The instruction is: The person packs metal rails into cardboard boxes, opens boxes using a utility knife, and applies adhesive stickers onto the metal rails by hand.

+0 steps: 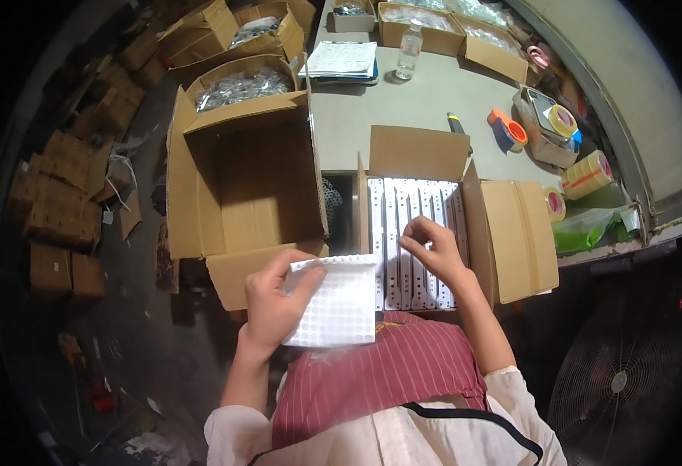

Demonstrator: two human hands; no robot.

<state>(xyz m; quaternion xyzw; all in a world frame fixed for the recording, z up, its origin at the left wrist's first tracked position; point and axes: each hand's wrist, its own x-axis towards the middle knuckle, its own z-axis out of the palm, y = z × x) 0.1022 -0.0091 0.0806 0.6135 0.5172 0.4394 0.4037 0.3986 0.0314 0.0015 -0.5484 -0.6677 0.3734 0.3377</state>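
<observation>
My left hand [275,301] grips a white sheet of round stickers [333,307] by its upper left edge, with the thumb lying across the front. The sheet is covered in rows of small dots, and its top edge is folded over. To its right stands an open carton [418,141] packed with upright white flat pieces [391,233] that have dark holes along their edges. Over these pieces my right hand [432,247] is closed in a pinch of thumb and forefinger. Anything between those fingertips is too small to make out.
A larger open carton [240,167] stands on the left, in front of a box of bagged parts [251,89]. Papers [341,59], a clear bottle [409,51], a cutter [456,124] and tape rolls [511,133] lie on the table [387,101]. A fan [619,382] stands at lower right.
</observation>
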